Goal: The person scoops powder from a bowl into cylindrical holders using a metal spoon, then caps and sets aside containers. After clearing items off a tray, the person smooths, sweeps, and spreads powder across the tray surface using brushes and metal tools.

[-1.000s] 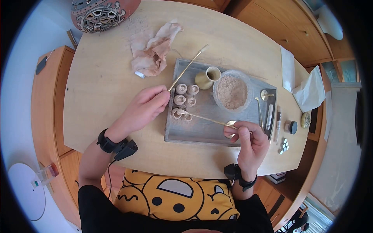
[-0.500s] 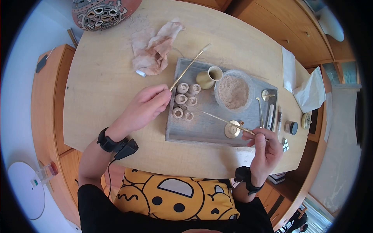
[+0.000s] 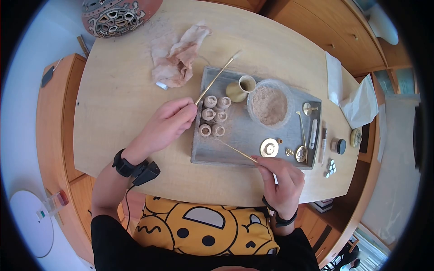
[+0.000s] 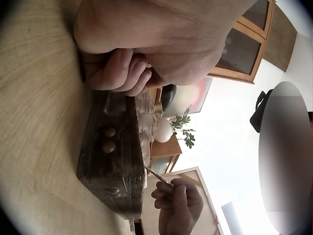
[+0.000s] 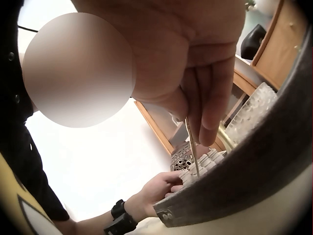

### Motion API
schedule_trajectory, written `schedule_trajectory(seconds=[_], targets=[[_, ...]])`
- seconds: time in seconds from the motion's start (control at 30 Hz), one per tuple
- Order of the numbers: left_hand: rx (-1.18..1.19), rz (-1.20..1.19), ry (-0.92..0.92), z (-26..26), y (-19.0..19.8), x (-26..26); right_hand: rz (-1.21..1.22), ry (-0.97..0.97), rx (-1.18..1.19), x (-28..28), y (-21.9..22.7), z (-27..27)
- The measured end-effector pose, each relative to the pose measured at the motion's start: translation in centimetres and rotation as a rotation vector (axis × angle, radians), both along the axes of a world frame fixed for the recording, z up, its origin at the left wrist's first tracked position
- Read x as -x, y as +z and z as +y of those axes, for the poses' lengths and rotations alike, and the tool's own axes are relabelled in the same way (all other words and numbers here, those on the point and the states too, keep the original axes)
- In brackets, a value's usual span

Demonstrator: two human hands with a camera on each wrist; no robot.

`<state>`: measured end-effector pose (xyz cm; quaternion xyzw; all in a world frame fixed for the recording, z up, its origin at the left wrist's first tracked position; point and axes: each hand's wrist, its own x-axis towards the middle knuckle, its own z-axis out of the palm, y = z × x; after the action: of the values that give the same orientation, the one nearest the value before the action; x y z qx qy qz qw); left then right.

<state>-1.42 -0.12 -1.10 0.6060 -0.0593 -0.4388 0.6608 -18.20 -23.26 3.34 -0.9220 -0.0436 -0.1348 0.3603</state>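
My left hand rests at the left edge of the grey tray, gripping a slim brass brush whose pale bristles point away from me. Between thumb and fingers, my right hand pinches a thin brass tool over the tray's front edge. Its tip is close to the front small pot, one of several squat beige pots coated in powder. In the right wrist view the tool slants down toward the pots.
A clear bowl of brown powder and a brass vase stand in the tray. A brass disc, a small spoon-like tool and a white pen lie right. Beyond are a stained cloth and a dark-lidded jar.
My right hand drew the tool away from the front pots to the right, then came back left with its tip near them. My left hand and the brush have stayed put.
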Motion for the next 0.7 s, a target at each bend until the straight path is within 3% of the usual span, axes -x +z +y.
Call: schedule_trajectory(seconds=[0.7], targets=[[-0.018, 0.001, 0.009, -0.11, 0.04, 0.02, -0.009, -0.08, 0.012, 0.04, -0.05, 0.14]])
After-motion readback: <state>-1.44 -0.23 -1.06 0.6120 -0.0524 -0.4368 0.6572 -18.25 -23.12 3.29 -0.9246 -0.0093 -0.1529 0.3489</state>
